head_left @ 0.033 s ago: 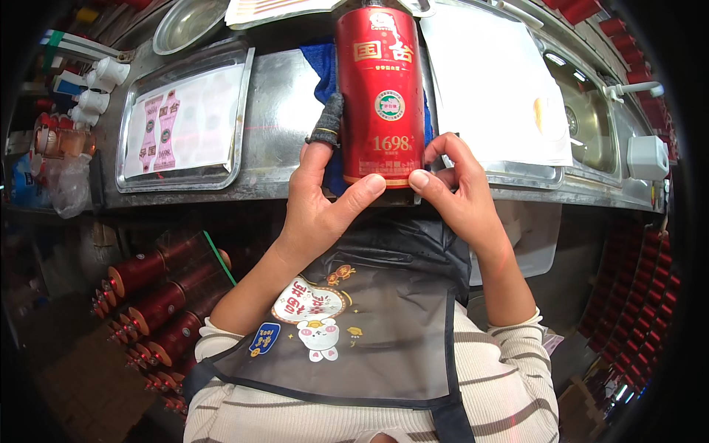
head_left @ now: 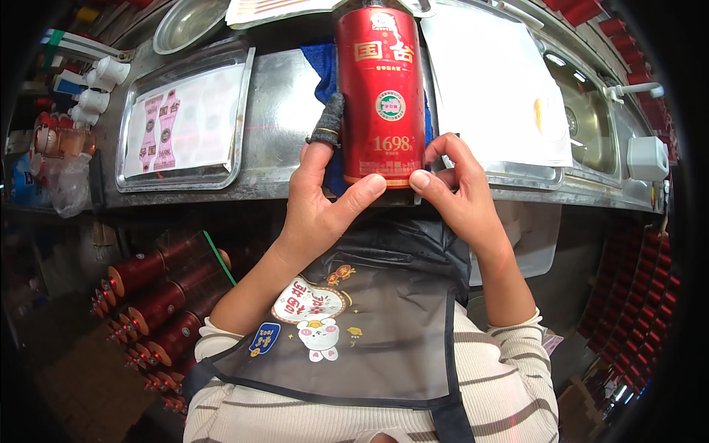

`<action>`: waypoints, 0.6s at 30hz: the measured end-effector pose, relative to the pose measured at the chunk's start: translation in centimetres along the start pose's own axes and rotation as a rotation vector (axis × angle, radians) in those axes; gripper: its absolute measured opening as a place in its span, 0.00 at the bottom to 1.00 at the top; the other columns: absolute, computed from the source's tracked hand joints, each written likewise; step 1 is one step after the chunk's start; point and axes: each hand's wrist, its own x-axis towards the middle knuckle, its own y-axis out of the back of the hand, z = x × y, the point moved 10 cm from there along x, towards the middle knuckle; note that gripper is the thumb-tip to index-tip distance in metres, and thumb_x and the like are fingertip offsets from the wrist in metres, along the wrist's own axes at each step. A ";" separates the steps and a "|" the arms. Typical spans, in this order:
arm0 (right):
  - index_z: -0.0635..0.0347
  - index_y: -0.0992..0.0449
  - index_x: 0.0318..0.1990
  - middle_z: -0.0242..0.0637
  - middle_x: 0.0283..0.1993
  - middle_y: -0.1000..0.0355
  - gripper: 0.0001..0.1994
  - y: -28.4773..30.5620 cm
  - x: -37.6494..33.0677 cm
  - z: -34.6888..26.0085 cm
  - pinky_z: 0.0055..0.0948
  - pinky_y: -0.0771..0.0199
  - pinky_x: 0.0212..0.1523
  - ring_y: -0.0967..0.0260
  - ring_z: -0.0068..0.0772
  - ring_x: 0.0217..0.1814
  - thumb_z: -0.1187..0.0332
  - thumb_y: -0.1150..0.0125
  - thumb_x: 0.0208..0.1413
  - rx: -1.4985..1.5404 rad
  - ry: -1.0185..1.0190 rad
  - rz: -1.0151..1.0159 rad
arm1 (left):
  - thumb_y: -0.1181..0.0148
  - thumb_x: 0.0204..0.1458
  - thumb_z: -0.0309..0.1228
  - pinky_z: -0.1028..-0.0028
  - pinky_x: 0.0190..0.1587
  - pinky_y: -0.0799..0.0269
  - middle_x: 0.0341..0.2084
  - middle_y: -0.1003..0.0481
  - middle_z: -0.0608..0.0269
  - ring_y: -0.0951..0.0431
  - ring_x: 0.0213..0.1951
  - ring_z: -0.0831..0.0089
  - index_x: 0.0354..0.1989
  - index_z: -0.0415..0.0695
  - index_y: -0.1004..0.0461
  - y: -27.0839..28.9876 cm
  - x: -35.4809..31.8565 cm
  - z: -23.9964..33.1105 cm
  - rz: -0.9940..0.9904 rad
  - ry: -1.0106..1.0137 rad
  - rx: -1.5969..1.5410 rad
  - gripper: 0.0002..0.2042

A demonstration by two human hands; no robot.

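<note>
A red bottle (head_left: 380, 81) with gold lettering and a round green-and-white emblem lies on a blue cloth (head_left: 319, 65), its base toward me. My left hand (head_left: 321, 184) grips its lower left side, thumb pressed on the base edge. A dark grey finger cover (head_left: 329, 120) wraps that hand's index finger. From the lower right, my right hand (head_left: 456, 188) holds the base with thumb and curled fingers. Both thumbs rest close together along the gold band at the bottom. The fingers under the bottle are hidden.
Left on the metal counter (head_left: 275, 111) is a tray (head_left: 240, 151) with printed pink label sheets (head_left: 196, 122). White sheets (head_left: 480, 81) lie at right, beside a sink (head_left: 591, 125) with a faucet (head_left: 635, 90). Red bottles (head_left: 159, 306) are stacked at lower left; a metal bowl (head_left: 188, 26) sits far left.
</note>
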 end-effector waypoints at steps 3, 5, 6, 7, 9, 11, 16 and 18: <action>0.59 0.35 0.42 0.23 0.30 0.33 0.16 -0.2 0.0 -0.2 0.11 0.48 0.25 0.44 0.04 0.24 0.64 0.31 0.58 -0.017 -0.029 -0.016 | 0.35 0.57 0.30 0.64 0.69 0.41 0.68 0.38 0.50 0.36 0.68 0.64 0.74 0.33 0.50 0.2 0.0 0.2 0.004 -0.005 0.024 0.39; 0.59 0.35 0.43 0.24 0.30 0.33 0.16 -0.4 0.0 -0.2 0.11 0.48 0.25 0.44 0.04 0.24 0.65 0.31 0.58 -0.014 -0.030 -0.018 | 0.33 0.56 0.34 0.64 0.68 0.42 0.65 0.36 0.49 0.35 0.65 0.63 0.72 0.34 0.46 0.4 -0.1 0.2 0.050 -0.016 -0.008 0.39; 0.60 0.35 0.42 0.25 0.32 0.34 0.17 -0.4 0.0 -0.2 0.12 0.48 0.25 0.44 0.05 0.24 0.64 0.30 0.57 -0.003 -0.035 -0.011 | 0.32 0.55 0.37 0.64 0.68 0.43 0.63 0.34 0.48 0.35 0.63 0.62 0.71 0.34 0.43 0.4 -0.1 0.0 0.092 -0.023 -0.049 0.39; 0.60 0.34 0.42 0.26 0.34 0.34 0.18 -0.3 0.0 -0.2 0.13 0.47 0.25 0.44 0.06 0.25 0.63 0.30 0.56 0.006 -0.040 -0.008 | 0.31 0.54 0.38 0.64 0.68 0.44 0.62 0.33 0.48 0.34 0.62 0.61 0.70 0.34 0.42 0.6 -0.2 -0.2 0.115 -0.031 -0.067 0.39; 0.63 0.32 0.40 0.31 0.40 0.39 0.21 -0.3 -0.1 -0.2 0.16 0.44 0.25 0.45 0.11 0.26 0.60 0.26 0.53 0.030 -0.069 0.005 | 0.30 0.53 0.40 0.63 0.68 0.45 0.63 0.34 0.46 0.35 0.61 0.59 0.71 0.35 0.42 1.0 -0.2 -0.5 0.136 -0.048 -0.079 0.40; 0.63 0.32 0.40 0.31 0.40 0.38 0.20 -0.2 -0.2 -0.2 0.15 0.45 0.24 0.46 0.09 0.25 0.61 0.26 0.53 0.048 -0.094 0.009 | 0.30 0.53 0.40 0.62 0.69 0.46 0.66 0.37 0.44 0.36 0.63 0.57 0.71 0.34 0.42 0.9 -0.3 -0.8 0.128 -0.046 -0.079 0.41; 0.62 0.33 0.40 0.30 0.40 0.36 0.18 -0.4 -0.2 0.4 0.14 0.45 0.24 0.43 0.08 0.24 0.65 0.28 0.54 0.132 -0.079 0.004 | 0.28 0.48 0.47 0.45 0.71 0.61 0.65 0.37 0.38 0.48 0.73 0.41 0.65 0.34 0.37 0.2 -0.6 1.1 0.122 -0.070 0.157 0.41; 0.62 0.34 0.42 0.31 0.38 0.32 0.17 -0.7 -0.2 0.2 0.13 0.43 0.26 0.38 0.09 0.27 0.67 0.30 0.57 0.173 -0.070 -0.009 | 0.28 0.50 0.47 0.42 0.71 0.64 0.65 0.36 0.37 0.49 0.73 0.39 0.62 0.34 0.34 0.1 -0.7 1.1 0.165 -0.072 0.169 0.38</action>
